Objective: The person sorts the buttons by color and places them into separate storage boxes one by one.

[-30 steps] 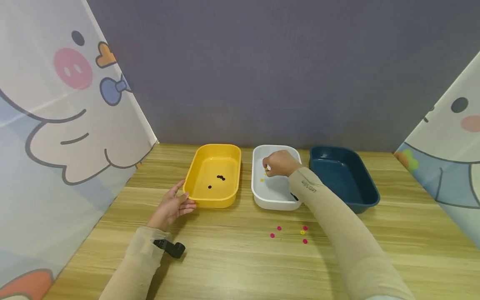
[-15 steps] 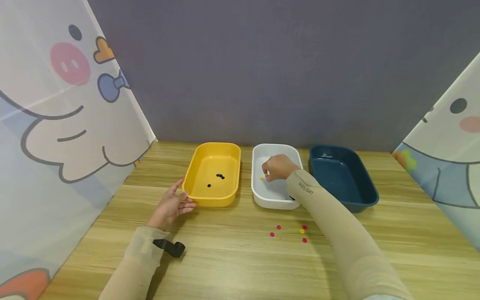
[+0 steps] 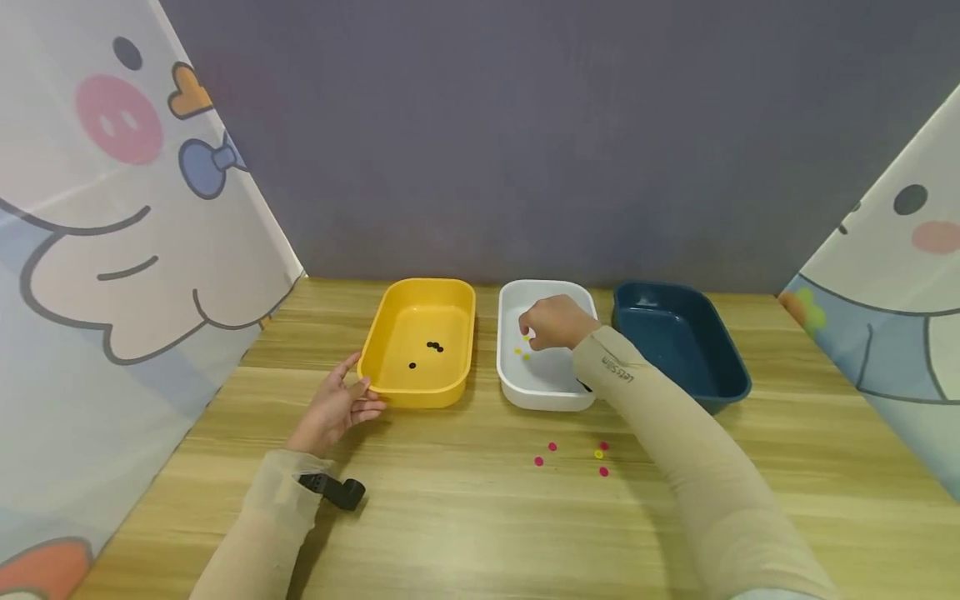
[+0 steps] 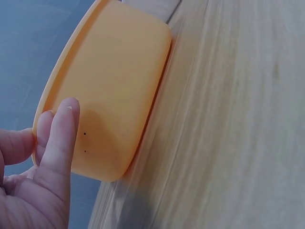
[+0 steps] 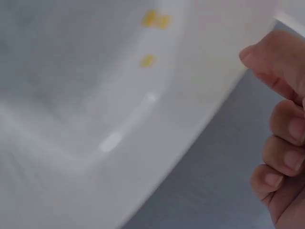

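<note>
While my left hand (image 3: 335, 414) pinches the rim of a rounded-rectangular yellow plastic tray (image 3: 420, 399), my right hand (image 3: 555, 323) has its clenched fingers (image 5: 281, 155) near three round yellow discs (image 3: 517, 351) inside a rounded-rectangular white plastic tray (image 3: 546, 402).

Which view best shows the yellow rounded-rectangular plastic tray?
Head: it shows nearly the whole yellow tray, rim and interior, plus round black pieces inside. Left wrist shows only its outer side and part of its rim, pinched by the left hand. Right wrist doesn't show it.
</note>
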A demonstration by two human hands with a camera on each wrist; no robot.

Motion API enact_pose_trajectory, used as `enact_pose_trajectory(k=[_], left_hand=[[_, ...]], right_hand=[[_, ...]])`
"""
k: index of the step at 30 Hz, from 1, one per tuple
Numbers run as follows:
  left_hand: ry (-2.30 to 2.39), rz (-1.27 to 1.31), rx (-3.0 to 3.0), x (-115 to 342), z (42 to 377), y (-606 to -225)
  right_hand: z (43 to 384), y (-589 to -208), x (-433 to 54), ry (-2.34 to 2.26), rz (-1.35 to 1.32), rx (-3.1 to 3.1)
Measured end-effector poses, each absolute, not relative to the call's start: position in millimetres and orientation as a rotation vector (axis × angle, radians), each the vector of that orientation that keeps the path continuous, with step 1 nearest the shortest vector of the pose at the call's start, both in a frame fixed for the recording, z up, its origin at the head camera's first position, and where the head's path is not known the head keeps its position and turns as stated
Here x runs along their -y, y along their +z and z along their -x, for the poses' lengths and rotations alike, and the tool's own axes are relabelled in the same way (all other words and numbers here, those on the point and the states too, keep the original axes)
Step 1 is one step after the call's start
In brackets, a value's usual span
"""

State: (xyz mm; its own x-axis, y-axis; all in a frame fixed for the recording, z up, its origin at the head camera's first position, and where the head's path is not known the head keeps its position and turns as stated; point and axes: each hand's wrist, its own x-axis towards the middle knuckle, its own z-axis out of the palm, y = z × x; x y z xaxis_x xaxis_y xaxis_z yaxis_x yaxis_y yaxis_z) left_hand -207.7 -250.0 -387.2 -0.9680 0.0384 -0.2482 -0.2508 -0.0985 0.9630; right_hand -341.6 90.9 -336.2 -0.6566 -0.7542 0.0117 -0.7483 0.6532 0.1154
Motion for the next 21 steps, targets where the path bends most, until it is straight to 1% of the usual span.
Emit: enact_pose_trajectory(k=[9,16,21], left_hand=[[2.179,0.224,-1.959,250,210,-385],[2.166,0.224,-1.959,251,209,-388],[2.168,0.228,-1.963,251,208,-387]], right_hand=[[309,-299,-86,-0.229,-1.377,2.616],[285,-294,-90,-0.282,-1.451,2.506],[277,-295,-98,-0.174,-1.472,2.593]])
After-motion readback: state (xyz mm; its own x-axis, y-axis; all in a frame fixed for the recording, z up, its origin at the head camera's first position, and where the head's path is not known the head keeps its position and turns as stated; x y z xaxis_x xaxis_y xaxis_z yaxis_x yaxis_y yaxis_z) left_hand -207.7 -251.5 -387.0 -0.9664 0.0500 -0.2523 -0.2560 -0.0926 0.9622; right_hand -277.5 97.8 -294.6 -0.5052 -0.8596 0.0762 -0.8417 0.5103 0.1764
